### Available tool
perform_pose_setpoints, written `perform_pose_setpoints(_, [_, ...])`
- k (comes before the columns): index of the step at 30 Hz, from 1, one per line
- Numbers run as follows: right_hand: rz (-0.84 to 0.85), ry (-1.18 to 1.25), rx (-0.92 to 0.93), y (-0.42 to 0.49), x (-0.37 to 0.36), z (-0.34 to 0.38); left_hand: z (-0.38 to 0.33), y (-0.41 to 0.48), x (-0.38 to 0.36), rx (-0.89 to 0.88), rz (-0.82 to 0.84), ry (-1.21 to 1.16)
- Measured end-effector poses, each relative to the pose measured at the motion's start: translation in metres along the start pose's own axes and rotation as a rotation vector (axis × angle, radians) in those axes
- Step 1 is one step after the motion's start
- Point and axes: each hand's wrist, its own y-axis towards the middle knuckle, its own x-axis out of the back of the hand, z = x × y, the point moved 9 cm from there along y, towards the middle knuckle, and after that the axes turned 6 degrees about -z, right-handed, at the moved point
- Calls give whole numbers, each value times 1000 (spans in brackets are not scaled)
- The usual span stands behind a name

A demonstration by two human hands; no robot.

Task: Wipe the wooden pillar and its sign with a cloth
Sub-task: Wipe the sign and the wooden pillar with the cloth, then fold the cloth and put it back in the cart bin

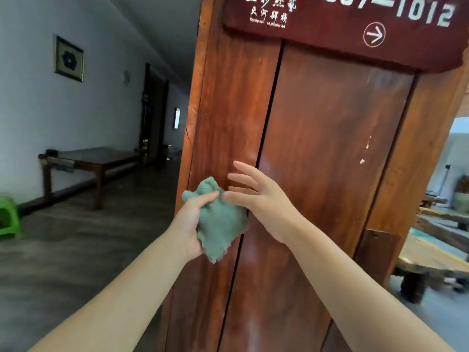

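A wide reddish-brown wooden pillar (317,128) fills the middle and right, with a dark vertical seam down its face. Across its top hangs a dark red sign (330,29) with white characters, the number 1012 and a circled arrow. My left hand (190,219) grips a crumpled grey-green cloth (220,224) in front of the pillar's left part. My right hand (258,199) is just right of the cloth, fingers spread and pointing left, fingertips near the cloth's upper edge, holding nothing.
A corridor runs back on the left with a dark wooden bench (96,161) along the white wall and a framed picture (69,58) above it. A green plastic stool (9,217) stands at the far left. Heavy wooden tables (436,262) lie to the right of the pillar.
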Motion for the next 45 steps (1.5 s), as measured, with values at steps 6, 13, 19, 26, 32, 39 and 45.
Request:
perform_pose_setpoints(6, [121, 238, -509, -70, -27, -116, 64, -9, 20, 161, 119, 176])
perform_pose_setpoints(13, [170, 302, -591, -124, -52, -190, 121, -33, 77, 149, -31, 443])
perform_pose_setpoints(19, [536, 538, -782, -199, -97, -245, 192, -80, 134, 402, 35, 555])
perform_pose_setpoints(26, [682, 945, -1010, -274, -150, -286, 259, -134, 181, 444, -156, 292])
perform_pose_setpoints(32, [776, 881, -1096, -315, -207, -290, 278, -218, 257, 342, -547, 78])
perform_pose_setpoints(39, [916, 749, -1155, -382, -304, -256, 271, -349, 325, 101, -1049, -107])
perform_pose_setpoints(45, [1110, 597, -1168, -439, -395, -198, 245, -466, 384, -110, -1359, -91])
